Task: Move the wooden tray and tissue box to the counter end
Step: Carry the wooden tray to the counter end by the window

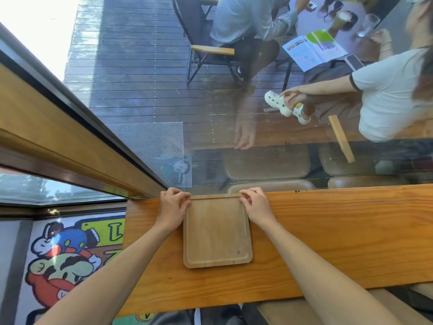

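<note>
A square wooden tray (217,233) with a raised rim lies flat and empty on the wooden counter (328,235), near the counter's left end and against the window glass. My left hand (174,206) grips the tray's far left corner, fingers curled over the rim. My right hand (256,205) grips the far right corner the same way. No tissue box is in view.
The counter's left end (127,231) lies a short way left of the tray, with a cartoon floor mat (68,259) below it. A window pane (210,113) rises right behind the counter; beyond it sit people at a table. Brown stools (269,186) show through the glass.
</note>
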